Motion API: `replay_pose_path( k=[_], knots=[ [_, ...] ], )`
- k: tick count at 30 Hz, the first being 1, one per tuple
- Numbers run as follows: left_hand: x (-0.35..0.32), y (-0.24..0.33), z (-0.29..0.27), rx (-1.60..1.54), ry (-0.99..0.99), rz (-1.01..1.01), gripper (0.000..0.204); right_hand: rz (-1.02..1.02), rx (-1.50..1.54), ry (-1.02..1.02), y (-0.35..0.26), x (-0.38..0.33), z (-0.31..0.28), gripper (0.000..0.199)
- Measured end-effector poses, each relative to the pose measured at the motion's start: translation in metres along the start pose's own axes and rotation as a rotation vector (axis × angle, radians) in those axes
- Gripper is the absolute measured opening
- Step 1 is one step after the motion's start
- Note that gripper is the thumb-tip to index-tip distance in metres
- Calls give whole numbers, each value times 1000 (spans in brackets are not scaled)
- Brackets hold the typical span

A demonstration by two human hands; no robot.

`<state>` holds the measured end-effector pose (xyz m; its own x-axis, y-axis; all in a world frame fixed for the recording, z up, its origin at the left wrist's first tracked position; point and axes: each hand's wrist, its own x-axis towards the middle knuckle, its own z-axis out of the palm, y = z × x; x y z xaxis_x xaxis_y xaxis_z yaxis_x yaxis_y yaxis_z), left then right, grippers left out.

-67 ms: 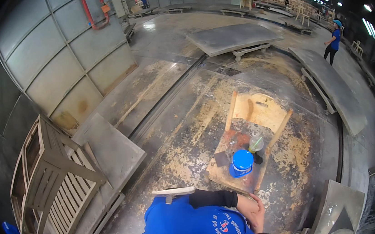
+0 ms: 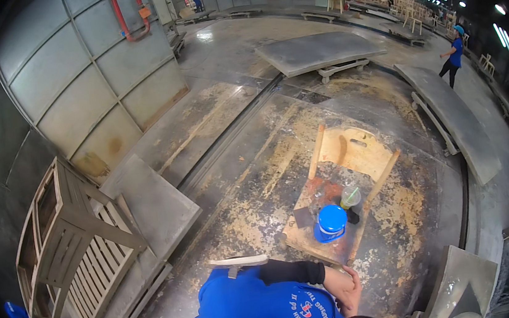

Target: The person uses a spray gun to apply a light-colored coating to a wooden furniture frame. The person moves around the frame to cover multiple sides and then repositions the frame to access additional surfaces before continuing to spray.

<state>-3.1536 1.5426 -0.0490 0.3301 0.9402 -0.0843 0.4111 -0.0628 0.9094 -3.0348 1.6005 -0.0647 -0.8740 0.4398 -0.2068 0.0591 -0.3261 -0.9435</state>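
My left hand [image 2: 344,289] is bent at the wrist in front of my blue shirt [image 2: 252,311], at the end of a black sleeve [image 2: 291,271] that crosses from the left. Its fingers point downward and are partly hidden, so their grip is unclear. A pale curved strip [image 2: 238,262] lies by the upper arm. My right hand is out of sight. Beyond the left hand, apart from it, a worn wooden chair [image 2: 353,155] carries a blue-lidded tub [image 2: 330,220], a plastic cup [image 2: 351,196] with a green straw, and a dark flat square [image 2: 303,217].
A slatted wooden bench [image 2: 71,246] rests on a low grey platform [image 2: 153,197] at left. Grey wheeled platforms [image 2: 318,52] stand farther off, with another [image 2: 452,119] along the right. Floor rails [image 2: 227,131] cross the stained floor. A person in blue [image 2: 455,54] walks at far right.
The whole view shifts very slightly, with the chair and tub a little farther right and lower. The person at far right has moved their legs apart. My left hand keeps its pose.
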Motion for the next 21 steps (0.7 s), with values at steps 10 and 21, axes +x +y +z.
replay_pose_path(
  k=[10, 21],
  knots=[
    [59, 4, 16, 143, -156, -342, 86, 31, 166, 142, 14, 3, 10, 50],
    [76, 0, 23, 223, -113, -249, 78, 37, 203, 246, 16, 5, 6, 48]
  ],
)
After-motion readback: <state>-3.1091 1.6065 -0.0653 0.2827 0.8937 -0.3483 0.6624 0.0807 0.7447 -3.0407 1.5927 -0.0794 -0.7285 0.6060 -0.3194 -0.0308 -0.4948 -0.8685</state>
